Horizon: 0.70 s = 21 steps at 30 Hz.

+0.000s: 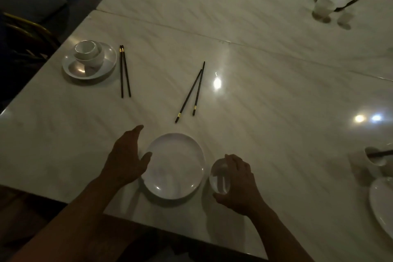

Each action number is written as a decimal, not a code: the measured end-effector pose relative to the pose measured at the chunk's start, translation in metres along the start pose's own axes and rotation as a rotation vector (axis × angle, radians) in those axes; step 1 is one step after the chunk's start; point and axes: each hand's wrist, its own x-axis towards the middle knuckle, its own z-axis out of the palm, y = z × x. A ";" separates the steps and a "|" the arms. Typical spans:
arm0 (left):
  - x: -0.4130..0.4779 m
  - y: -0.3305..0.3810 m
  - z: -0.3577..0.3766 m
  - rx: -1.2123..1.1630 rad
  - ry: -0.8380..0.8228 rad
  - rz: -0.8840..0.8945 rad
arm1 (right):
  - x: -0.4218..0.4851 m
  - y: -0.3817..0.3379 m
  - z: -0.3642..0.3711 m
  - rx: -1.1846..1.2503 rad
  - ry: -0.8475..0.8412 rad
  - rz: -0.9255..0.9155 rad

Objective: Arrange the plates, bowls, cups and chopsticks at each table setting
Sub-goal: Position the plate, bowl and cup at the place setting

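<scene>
The pale marble table (265, 95) sits in a dim room, its middle bare. At the near edge, one plate (175, 166); my left hand (125, 159) lies open at its left rim. My right hand (238, 183) grips one bowl (220, 178) just right. Two chopsticks (191, 93) lie beyond.

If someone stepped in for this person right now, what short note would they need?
Left hand: open, thumb touching the left rim of the near plate.
Right hand: gripping a small bowl just right of that plate.
Loose chopsticks lie splayed beyond the plate.
Done: the left setting, with plate, stacked bowl and cup, and neat chopsticks.
Left: place the bowl, straighten the loose chopsticks, add a cup, then tidy the far settings.
</scene>
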 end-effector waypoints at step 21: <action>0.081 0.038 0.012 -0.031 -0.012 -0.008 | 0.071 -0.022 -0.046 0.137 0.174 0.106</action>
